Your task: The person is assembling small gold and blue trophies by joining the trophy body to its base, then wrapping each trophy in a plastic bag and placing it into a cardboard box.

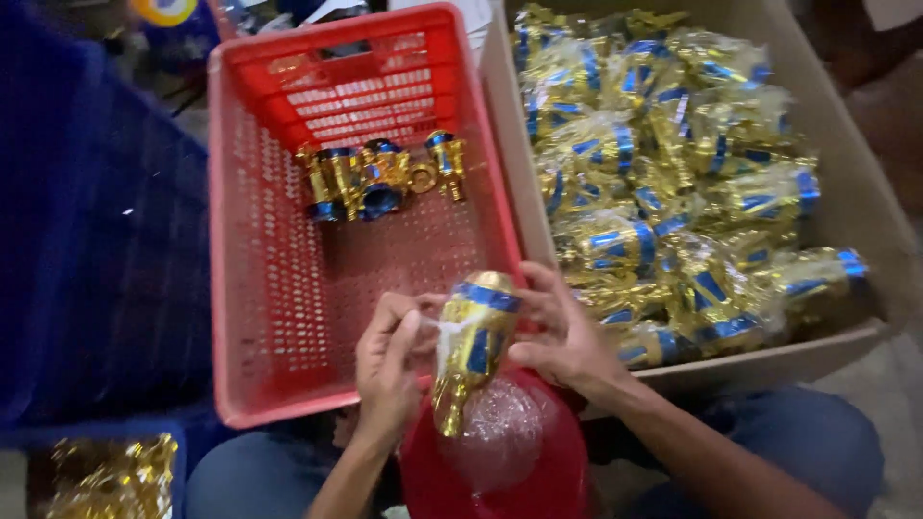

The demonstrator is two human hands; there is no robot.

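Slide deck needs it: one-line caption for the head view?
Both hands, left hand and right hand, hold a gold-and-blue trophy cup over a red crate beside a cardboard box.

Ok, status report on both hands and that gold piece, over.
Left hand and right hand both gripping shiny gold-and-blue plastic-wrapped trophy piece. Held above red round container. Nothing blocking.

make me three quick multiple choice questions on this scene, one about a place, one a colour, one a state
1. Where do the unwrapped gold pieces lie?
A. red crate
B. cardboard box
C. floor

2. What colour are the bands on the gold pieces?
A. green
B. blue
C. white

3. How is the gold piece in front held?
A. left hand only
B. lying loose
C. both hands

Answers:
1. A, a small cluster lies in the red crate.
2. B, blue bands show on the wrapped pieces.
3. C, the left hand and right hand grip the gold piece.
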